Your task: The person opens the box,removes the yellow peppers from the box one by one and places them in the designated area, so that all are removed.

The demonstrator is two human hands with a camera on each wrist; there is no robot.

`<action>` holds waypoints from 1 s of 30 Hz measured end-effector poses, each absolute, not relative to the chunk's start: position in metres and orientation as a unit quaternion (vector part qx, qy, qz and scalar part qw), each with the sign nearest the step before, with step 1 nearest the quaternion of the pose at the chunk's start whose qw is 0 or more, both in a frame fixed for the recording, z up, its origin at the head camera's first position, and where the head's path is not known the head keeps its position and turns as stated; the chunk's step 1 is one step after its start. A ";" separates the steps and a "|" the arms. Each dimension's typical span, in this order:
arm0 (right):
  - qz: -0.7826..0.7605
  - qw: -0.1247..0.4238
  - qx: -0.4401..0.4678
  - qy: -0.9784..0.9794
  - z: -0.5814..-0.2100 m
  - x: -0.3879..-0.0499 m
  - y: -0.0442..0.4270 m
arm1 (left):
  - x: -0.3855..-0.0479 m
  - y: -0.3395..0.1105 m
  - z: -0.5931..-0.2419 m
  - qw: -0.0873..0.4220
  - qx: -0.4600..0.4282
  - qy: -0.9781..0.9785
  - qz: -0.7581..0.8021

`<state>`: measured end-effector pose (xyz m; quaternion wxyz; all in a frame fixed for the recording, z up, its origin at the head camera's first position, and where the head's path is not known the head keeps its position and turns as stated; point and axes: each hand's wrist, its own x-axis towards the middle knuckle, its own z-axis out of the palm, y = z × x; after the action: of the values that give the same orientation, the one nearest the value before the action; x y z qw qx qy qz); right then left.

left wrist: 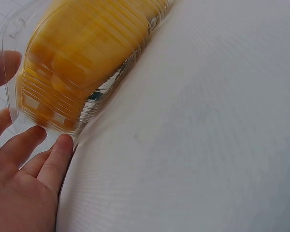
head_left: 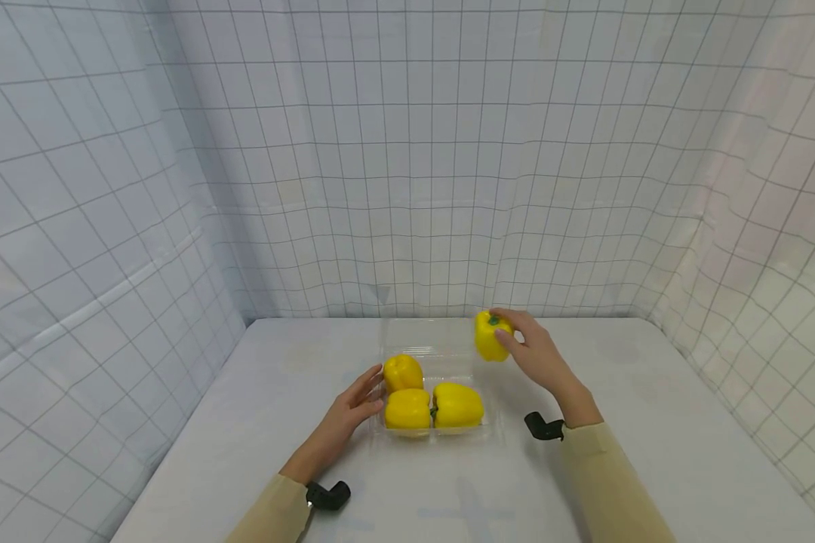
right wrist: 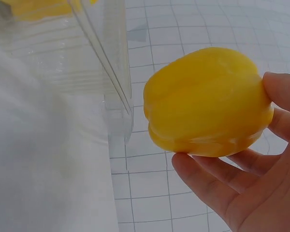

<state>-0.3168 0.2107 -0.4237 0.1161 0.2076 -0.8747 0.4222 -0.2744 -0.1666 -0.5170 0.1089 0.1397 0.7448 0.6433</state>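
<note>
A yellow bell pepper (head_left: 490, 337) with a green stem is held above the table by my right hand (head_left: 533, 353), thumb and fingers around it. In the right wrist view the same pepper (right wrist: 208, 104) hangs beside the clear box. Inside the clear plastic box (head_left: 447, 367) lie three yellow peppers: one at the back left (head_left: 403, 373), one at the front left (head_left: 407, 409) and one at the front right (head_left: 458, 406). My left hand (head_left: 348, 407) rests at the box's left side with spread fingers, fingertips touching its ribbed wall (left wrist: 50, 104).
The box's clear lid (head_left: 424, 334) stands raised at the back. A white table (head_left: 299, 362) lies underneath, with white grid-patterned curtains (head_left: 421, 158) behind and at both sides. A black wrist mount (head_left: 543, 427) sits on my right wrist, another (head_left: 329, 496) on my left.
</note>
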 end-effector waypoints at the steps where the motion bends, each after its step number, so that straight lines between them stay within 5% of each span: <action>1: 0.423 0.116 0.206 -0.875 -0.425 -0.318 0.213 | -0.275 -0.167 -0.517 0.109 0.139 0.745 0.643; 30: 0.461 0.064 0.154 -0.872 -0.464 -0.334 0.257 | -0.273 -0.165 -0.517 0.107 0.136 0.743 0.646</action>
<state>-0.3339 0.2570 -0.4639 0.0644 0.1537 -0.8715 0.4612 -0.2729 -0.1651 -0.5167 0.1073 0.1362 0.7434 0.6459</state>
